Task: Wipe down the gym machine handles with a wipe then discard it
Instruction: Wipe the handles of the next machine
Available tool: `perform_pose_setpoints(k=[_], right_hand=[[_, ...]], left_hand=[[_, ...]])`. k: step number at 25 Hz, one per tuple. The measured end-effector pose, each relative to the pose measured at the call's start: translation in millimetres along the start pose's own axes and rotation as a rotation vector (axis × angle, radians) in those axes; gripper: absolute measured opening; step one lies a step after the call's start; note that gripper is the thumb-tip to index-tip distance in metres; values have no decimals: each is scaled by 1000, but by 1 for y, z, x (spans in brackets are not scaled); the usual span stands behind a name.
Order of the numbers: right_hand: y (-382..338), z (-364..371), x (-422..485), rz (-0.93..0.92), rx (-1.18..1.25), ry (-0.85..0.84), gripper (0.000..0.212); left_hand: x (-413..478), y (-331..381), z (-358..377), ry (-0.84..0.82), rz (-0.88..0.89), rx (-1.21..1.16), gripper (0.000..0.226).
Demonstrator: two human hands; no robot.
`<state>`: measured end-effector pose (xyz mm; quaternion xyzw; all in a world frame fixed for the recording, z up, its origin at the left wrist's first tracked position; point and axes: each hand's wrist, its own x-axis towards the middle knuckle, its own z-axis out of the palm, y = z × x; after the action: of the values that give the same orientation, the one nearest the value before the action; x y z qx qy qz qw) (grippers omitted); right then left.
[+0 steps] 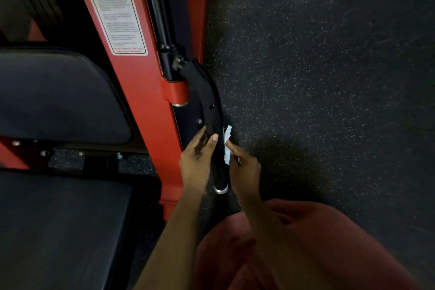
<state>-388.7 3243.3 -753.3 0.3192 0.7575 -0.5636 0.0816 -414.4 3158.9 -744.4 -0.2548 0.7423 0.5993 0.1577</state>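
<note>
A black machine handle [220, 172] with a silver end cap points down toward me beside the red frame [150, 101]. My left hand [196, 160] rests on the handle's left side, thumb and fingers stretched along it. On the handle's right side, my right hand [243, 167] presses a small white wipe [227, 146] against the grip, the forefinger laid over it. Part of the wipe sticks out above the fingers; the rest is hidden behind the handle and hand.
A black padded backrest [58, 96] and seat [58, 231] fill the left. A white instruction label [113, 7] is on the red frame. Dark speckled rubber floor [329, 77] spreads to the right. My red-clothed leg [294, 254] is at the bottom.
</note>
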Motion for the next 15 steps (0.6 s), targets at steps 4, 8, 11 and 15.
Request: perform_pose_setpoints(k=[4, 8, 11, 15], right_hand=[[-28, -4, 9, -122, -11, 58, 36], [14, 14, -13, -16, -40, 79, 39], [60, 26, -28, 93, -83, 47, 37], [67, 17, -24, 120, -210, -87, 36]], left_hand=[[2, -4, -3, -13, -41, 75, 46], [-7, -15, -4, 3, -79, 103, 49], [-7, -34, -7, -3, -112, 85, 53], [-11, -46, -9, -21, -131, 40, 68]])
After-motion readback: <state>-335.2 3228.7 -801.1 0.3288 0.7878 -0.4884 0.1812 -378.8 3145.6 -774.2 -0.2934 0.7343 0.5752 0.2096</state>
